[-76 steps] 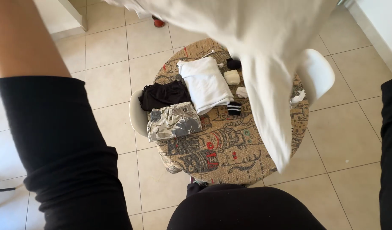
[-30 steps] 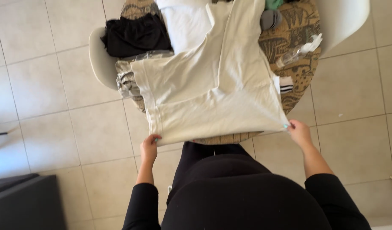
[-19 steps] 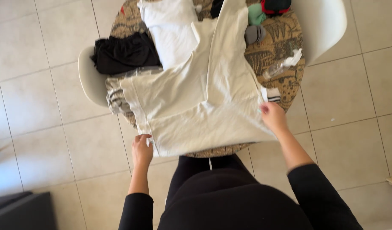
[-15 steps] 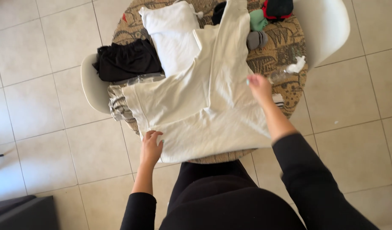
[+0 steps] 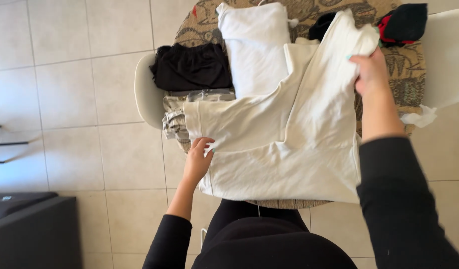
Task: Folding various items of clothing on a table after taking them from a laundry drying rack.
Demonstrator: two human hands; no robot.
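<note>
A cream-white garment (image 5: pixel 284 134) lies spread over the near half of a round patterned table (image 5: pixel 409 74). My left hand (image 5: pixel 199 159) grips its left edge near the hem. My right hand (image 5: pixel 371 74) is closed on the far part of the garment, holding a bunch of cloth up at the table's right side. Both arms wear black sleeves.
A folded white garment (image 5: pixel 254 47), a black folded piece (image 5: pixel 192 67) and a grey patterned piece (image 5: pixel 177 117) lie at the table's left. A black and red item (image 5: pixel 404 22) sits at the far right. White chairs (image 5: pixel 147 94) stand at each side. A dark box (image 5: pixel 30 229) is bottom left.
The garment went from hanging in the air to lying spread on the table. My right hand left the near corner and moved up to grip the far part; my left hand shifted up the left edge.
</note>
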